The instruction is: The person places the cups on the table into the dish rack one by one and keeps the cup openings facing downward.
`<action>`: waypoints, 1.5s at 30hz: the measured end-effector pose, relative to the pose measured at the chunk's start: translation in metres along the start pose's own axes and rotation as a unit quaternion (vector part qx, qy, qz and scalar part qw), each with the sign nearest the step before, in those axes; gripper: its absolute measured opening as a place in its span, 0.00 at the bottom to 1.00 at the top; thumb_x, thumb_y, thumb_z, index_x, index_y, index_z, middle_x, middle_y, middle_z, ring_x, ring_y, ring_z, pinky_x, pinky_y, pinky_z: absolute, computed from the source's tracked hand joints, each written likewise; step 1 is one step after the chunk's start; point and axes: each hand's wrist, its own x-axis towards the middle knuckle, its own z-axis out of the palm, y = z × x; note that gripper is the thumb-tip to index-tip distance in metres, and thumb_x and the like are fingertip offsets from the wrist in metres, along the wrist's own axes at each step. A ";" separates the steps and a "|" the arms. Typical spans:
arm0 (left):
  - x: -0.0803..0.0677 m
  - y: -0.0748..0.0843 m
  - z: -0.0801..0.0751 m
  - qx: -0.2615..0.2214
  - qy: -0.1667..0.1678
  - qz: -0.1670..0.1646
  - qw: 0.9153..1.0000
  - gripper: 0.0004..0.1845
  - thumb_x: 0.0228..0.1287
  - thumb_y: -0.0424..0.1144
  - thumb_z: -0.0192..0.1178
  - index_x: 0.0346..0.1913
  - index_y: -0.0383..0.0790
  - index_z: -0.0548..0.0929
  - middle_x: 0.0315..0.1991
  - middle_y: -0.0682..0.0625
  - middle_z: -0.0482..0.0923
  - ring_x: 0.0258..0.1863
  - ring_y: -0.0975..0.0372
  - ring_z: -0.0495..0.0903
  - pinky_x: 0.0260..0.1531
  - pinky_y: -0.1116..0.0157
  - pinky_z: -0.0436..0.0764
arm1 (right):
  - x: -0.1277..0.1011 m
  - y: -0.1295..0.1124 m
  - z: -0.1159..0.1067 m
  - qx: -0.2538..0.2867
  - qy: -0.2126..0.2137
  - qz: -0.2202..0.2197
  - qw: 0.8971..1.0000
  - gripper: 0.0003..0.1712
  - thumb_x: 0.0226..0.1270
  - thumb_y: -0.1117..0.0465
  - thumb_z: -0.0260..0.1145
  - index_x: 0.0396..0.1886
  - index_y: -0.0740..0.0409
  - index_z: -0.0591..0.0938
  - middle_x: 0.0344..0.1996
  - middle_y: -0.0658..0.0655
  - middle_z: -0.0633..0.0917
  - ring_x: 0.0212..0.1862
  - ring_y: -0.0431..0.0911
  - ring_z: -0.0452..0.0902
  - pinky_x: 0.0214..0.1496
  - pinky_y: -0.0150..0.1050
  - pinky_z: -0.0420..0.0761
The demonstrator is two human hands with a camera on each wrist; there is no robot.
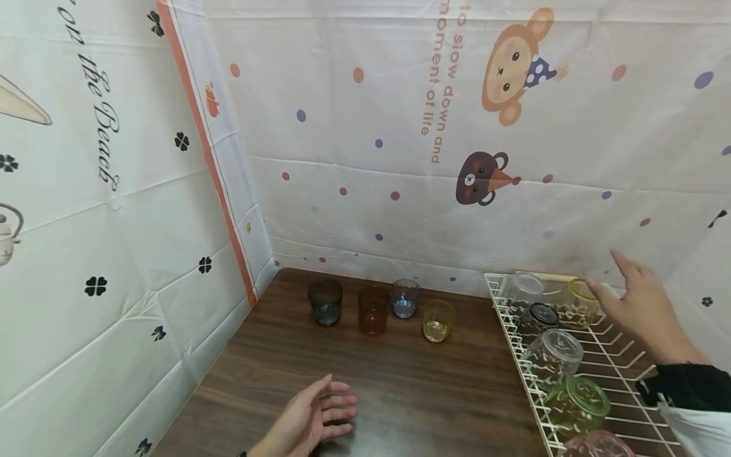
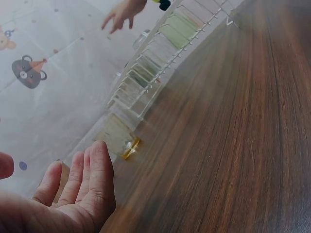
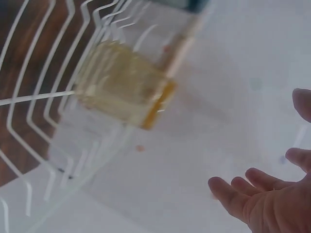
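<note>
My right hand (image 1: pixel 642 311) hovers over the far right of the white wire rack (image 1: pixel 516 355), fingers spread and holding nothing. Closest to it is a yellow glass (image 1: pixel 579 301) standing upside down in the rack; the right wrist view shows this glass (image 3: pixel 121 85) apart from the fingers. Above the front of the wooden table, my left hand (image 1: pixel 311 412) is empty with its fingers loosely extended. Toward the back of the table stand a dark green glass (image 1: pixel 325 303), an amber glass (image 1: pixel 373 311), a blue glass (image 1: pixel 405 298) and a yellow tumbler (image 1: pixel 438 322).
Along the rack's left side sit a clear glass (image 1: pixel 524 289), a dark glass (image 1: pixel 537 320), a larger clear glass (image 1: pixel 554 355), a green glass (image 1: pixel 577 406) and a pink glass (image 1: pixel 596 444). Printed white sheets (image 1: pixel 365 127) hang behind the wooden table (image 1: pixel 400 393) and at its left.
</note>
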 end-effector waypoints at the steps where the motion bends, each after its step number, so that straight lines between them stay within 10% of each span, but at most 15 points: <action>1: 0.000 0.000 0.000 0.004 0.004 0.001 1.000 0.28 0.86 0.58 0.46 0.64 0.37 0.78 0.53 0.49 0.87 0.52 0.59 0.87 0.55 0.58 0.88 | -0.002 -0.005 -0.002 -0.001 0.009 -0.008 1.000 0.47 0.85 0.47 0.55 0.88 0.63 0.45 0.75 0.91 0.54 0.71 0.88 0.52 0.64 0.86 0.58; 19: 0.003 0.004 0.005 0.067 0.026 0.027 0.997 0.30 0.85 0.59 0.49 0.64 0.33 0.76 0.54 0.47 0.85 0.51 0.59 0.85 0.54 0.58 0.89 | -0.070 -0.080 -0.016 0.057 0.088 -0.168 0.980 0.49 0.69 0.60 0.74 0.86 0.53 0.62 0.71 0.84 0.70 0.68 0.85 0.65 0.78 0.80 0.53; 29: 0.005 0.004 0.009 0.113 0.045 0.046 0.992 0.27 0.85 0.57 0.50 0.62 0.34 0.78 0.54 0.46 0.85 0.50 0.59 0.86 0.51 0.57 0.90 | -0.115 -0.118 -0.003 0.080 0.053 -0.191 0.977 0.59 0.58 0.59 0.82 0.86 0.48 0.62 0.77 0.76 0.69 0.74 0.80 0.62 0.80 0.81 0.49; 32: 0.006 0.002 0.010 0.132 0.054 0.060 0.988 0.25 0.86 0.54 0.49 0.61 0.33 0.78 0.54 0.45 0.85 0.49 0.58 0.86 0.50 0.57 0.90 | -0.128 -0.131 0.001 0.068 0.045 -0.210 0.974 0.60 0.55 0.59 0.84 0.86 0.48 0.63 0.75 0.72 0.72 0.77 0.68 0.64 0.91 0.50 0.47; 36: 0.006 0.002 0.011 0.154 0.051 0.075 0.984 0.23 0.87 0.50 0.47 0.61 0.31 0.78 0.54 0.44 0.85 0.50 0.57 0.86 0.50 0.57 0.90 | -0.141 -0.144 0.011 0.064 0.050 -0.255 0.964 0.60 0.51 0.55 0.87 0.84 0.50 0.67 0.73 0.68 0.74 0.82 0.42 0.57 0.79 0.16 0.41; 45: 0.005 0.002 0.017 0.153 0.043 0.075 0.984 0.22 0.86 0.50 0.50 0.60 0.32 0.78 0.52 0.48 0.86 0.49 0.58 0.86 0.49 0.58 0.90 | -0.162 -0.160 0.035 0.081 0.053 -0.292 0.952 0.60 0.46 0.51 0.89 0.81 0.52 0.71 0.74 0.64 0.75 0.83 0.25 0.45 0.78 0.14 0.43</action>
